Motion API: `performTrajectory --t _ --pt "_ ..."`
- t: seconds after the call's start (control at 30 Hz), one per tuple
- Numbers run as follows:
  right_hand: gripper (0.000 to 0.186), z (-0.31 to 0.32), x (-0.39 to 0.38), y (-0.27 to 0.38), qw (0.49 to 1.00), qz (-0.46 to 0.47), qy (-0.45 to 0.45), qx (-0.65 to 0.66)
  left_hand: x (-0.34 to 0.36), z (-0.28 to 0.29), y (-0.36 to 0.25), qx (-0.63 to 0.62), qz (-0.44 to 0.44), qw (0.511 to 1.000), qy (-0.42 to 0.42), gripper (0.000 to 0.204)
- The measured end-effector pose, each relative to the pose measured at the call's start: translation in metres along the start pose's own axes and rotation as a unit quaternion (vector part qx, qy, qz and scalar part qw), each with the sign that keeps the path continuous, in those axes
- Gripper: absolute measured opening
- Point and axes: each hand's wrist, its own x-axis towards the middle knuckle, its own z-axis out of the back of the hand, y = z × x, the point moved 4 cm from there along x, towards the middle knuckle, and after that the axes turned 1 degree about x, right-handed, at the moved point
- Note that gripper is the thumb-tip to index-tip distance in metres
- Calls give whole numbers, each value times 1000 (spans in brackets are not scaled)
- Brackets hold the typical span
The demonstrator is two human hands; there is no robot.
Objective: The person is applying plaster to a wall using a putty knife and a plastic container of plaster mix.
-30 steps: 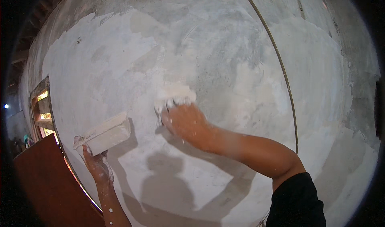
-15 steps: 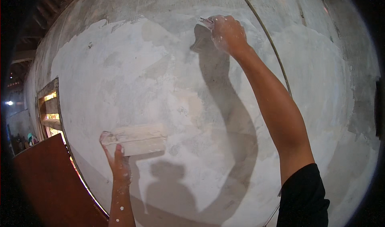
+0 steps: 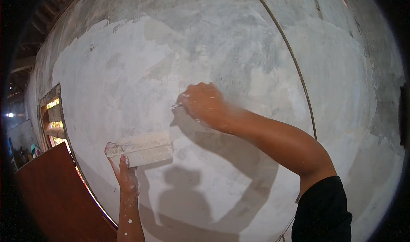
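My left hand point(image 3: 127, 178) grips a long, putty-caked board point(image 3: 145, 150) at lower left, with white flecks on my fingers and forearm. My right hand point(image 3: 203, 101) is closed on a thin scraper point(image 3: 175, 106), mostly hidden behind my fingers, against the middle of the wall point(image 3: 106, 84). The hand is slightly blurred. The wall carries patchy white and grey plaster, and my shadow falls below the scraper, to the right of the board.
A hose or cable point(image 3: 294, 58) curves down the wall at right. At left are a slatted opening point(image 3: 53, 114) and a reddish-brown panel point(image 3: 51, 182). Beyond them are roof timbers point(image 3: 38, 20), a small lamp point(image 3: 10, 114) and some indistinct items.
My right hand went high up the wall half a second ago and has since swept down and left to the middle. My left hand with the board has shifted rightward since one second ago.
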Motion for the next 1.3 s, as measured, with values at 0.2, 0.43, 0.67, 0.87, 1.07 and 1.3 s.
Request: performTrajectory --t 0.2,0.43,0.67,0.87,1.07,1.3 --pt "28 66 -13 -90 976 -126 -145 -106 -5 -6 -11 -3 25 999 -25 70" --pt "16 80 1 -103 959 -215 -116 -142 -9 3 3 -7 22 999 -23 72" --pt "15 -25 -79 17 978 -143 130 75 -50 20 8 3 -6 997 -83 63" --pt "18 -12 -96 -2 992 -100 7 81 -52 31 7 17 24 997 -71 61" --pt "25 32 -64 -59 946 -161 -276 -61 -57 41 24 15 48 993 -103 59" --pt "42 -55 -109 19 985 -44 -70 -149 -64 36 34 -3 8 997 -77 60"
